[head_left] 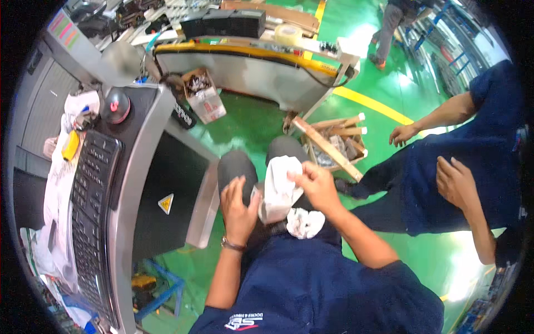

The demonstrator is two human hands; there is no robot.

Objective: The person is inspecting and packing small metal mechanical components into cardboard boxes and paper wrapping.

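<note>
I sit with a limp white cloth [281, 181] over my lap, a greyish lower part hanging between my knees. My right hand [317, 186] pinches the cloth's upper right side between thumb and fingers. Beside its left edge is my left hand [239, 209], resting near my left knee with fingers apart and the thumb pointing toward the cloth. Whether that thumb touches it, I cannot tell. A second crumpled white cloth [305, 224] lies on my lap just below my right wrist. Neither cloth's exact kind is clear.
At left stands a machine console with a black keyboard [94, 211] and a dark round mouse [117, 106]. Ahead are a cardboard box [204, 97] and a wooden crate [334, 147] on the green floor. Close at right stands a person in navy [450, 167]; another person's legs [388, 33] show farther off.
</note>
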